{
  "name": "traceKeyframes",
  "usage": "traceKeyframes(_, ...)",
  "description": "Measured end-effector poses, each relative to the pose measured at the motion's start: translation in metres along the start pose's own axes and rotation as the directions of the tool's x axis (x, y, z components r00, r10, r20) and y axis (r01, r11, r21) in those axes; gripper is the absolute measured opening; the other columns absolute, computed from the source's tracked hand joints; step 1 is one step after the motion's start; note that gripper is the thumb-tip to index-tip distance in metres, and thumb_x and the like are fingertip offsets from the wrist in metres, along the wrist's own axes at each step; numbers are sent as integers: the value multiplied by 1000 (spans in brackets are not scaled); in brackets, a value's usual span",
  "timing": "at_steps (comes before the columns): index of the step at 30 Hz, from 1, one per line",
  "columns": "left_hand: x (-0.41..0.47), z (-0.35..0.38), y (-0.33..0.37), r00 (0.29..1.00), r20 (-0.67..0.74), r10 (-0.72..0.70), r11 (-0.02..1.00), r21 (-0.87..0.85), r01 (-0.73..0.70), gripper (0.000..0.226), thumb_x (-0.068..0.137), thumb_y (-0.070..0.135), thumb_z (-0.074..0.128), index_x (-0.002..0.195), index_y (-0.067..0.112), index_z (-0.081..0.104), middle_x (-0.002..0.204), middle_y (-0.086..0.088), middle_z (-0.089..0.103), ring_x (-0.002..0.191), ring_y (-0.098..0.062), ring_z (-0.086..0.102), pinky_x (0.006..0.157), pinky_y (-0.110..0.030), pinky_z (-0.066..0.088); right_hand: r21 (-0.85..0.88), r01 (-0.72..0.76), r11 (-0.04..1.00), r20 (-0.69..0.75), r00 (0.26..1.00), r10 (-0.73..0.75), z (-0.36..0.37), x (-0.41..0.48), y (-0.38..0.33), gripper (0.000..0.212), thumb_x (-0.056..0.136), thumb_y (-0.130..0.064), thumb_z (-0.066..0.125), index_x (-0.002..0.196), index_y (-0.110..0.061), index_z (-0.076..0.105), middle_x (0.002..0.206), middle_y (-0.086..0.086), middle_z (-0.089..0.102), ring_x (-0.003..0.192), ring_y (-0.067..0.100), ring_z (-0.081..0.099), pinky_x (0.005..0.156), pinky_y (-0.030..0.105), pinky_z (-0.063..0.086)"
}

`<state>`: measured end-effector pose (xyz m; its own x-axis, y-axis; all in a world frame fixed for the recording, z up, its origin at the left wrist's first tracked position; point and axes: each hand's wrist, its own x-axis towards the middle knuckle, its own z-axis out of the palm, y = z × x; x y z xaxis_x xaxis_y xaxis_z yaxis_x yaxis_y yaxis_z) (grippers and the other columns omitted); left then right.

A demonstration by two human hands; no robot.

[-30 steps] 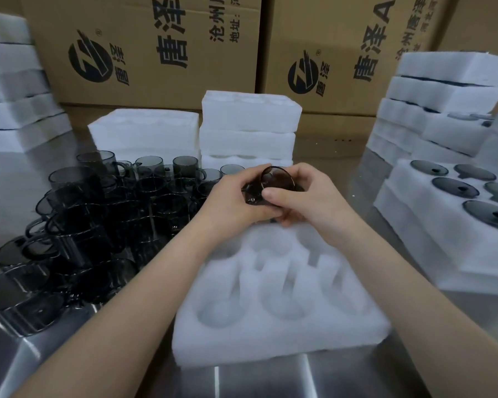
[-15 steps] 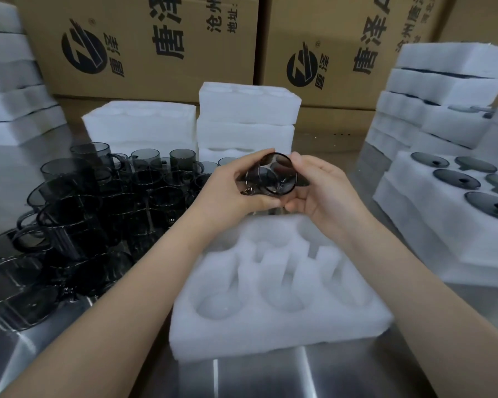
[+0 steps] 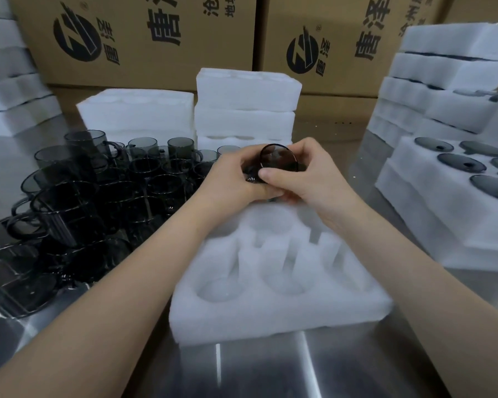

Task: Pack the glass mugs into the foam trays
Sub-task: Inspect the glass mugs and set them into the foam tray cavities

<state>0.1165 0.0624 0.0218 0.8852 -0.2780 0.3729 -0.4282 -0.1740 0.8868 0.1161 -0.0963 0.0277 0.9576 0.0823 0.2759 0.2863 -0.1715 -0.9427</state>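
Note:
A dark smoked-glass mug lies on its side between both my hands, its round mouth facing me, just above the far edge of a white foam tray. My left hand grips the mug from the left and my right hand curls round it from the right, thumb across the front. The tray's round pockets that I can see hold nothing. Several more dark glass mugs stand crowded on the steel table to the left.
White foam trays are stacked behind and at both sides. A tray at the right holds dark round lids. Cardboard boxes form a wall at the back. Bare steel table lies in front of the tray.
The mug has been turned in my hands and lowered slightly toward the tray's far edge. My right thumb has come across its front.

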Motion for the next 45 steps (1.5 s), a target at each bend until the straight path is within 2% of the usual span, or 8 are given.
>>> traceKeyframes(6, 1, 6, -3, 1000, -22, 20, 993, 114, -17, 53, 63, 3, 86, 107, 23, 64, 104, 5, 72, 102, -13, 67, 96, -43, 51, -69, -26, 997, -217, 976, 11, 10, 5, -3, 44, 72, -45, 81, 73, -18, 46, 68, -2, 58, 49, 9, 58, 37, 20, 39)
traceKeyframes(13, 0, 4, -3, 999, 1, -40, 996, 84, 40, 53, 71, 9, 83, 113, 16, 51, 104, -1, 70, 97, -14, 67, 92, -36, 52, 21, -40, 999, -233, 972, 43, 6, 13, 1, 35, 95, -26, 55, 62, -18, 48, 50, 1, 50, 31, 18, 43, 36, 18, 27)
traceKeyframes(16, -1, 3, -1, 998, -55, -27, 999, -48, 24, 51, 80, 12, 78, 116, 17, 42, 102, -2, 66, 81, -3, 65, 68, -16, 51, 254, -97, 962, -178, 973, 145, 2, 14, -2, 21, 95, -24, 51, 87, -18, 68, 78, 2, 66, 38, 17, 46, 39, 21, 33)
traceKeyframes(22, 5, -4, -1, 982, -114, -153, 958, -260, 119, 54, 79, 43, 65, 119, 28, 33, 121, 4, 63, 106, -6, 63, 88, -27, 47, 234, -148, 961, 266, 960, 83, -2, 13, -2, 35, 104, -36, 38, 123, -22, 64, 100, -2, 74, 74, 17, 68, 60, 26, 54)
traceKeyframes(28, 3, -3, -2, 979, -135, -152, 971, -207, 122, 64, 77, 14, 78, 133, 11, 46, 122, -4, 63, 104, -11, 65, 82, -23, 52, 290, -88, 953, 249, 968, 14, -8, 10, 1, 37, 101, -26, 48, 135, -13, 55, 102, 6, 63, 77, 16, 57, 69, 30, 53)
traceKeyframes(34, -2, -1, -1, 996, -64, -60, 998, 14, 61, 52, 73, -5, 77, 118, 10, 56, 92, 4, 70, 82, -4, 68, 70, -16, 50, 184, 51, 982, 159, 984, -81, -3, 6, 4, 44, 72, -20, 81, 113, -19, 64, 100, 9, 56, 67, 11, 61, 63, 25, 52)
traceKeyframes(41, -5, 6, 2, 999, -43, 29, 985, 172, -21, 53, 68, 0, 80, 112, 13, 54, 114, -9, 61, 108, -23, 61, 93, -45, 50, 3, 209, 978, -16, 978, -209, 10, 3, 1, 37, 72, -28, 84, 81, -21, 49, 77, -13, 61, 64, 4, 65, 50, 21, 48)
traceKeyframes(45, -4, 5, 2, 998, -37, 60, 976, 210, -51, 61, 67, 3, 83, 119, 15, 55, 115, -4, 62, 110, -19, 60, 97, -41, 47, 27, 179, 984, -122, 977, -174, 16, 7, -3, 32, 84, -29, 76, 73, -16, 48, 54, -19, 57, 52, -5, 57, 47, 13, 42)
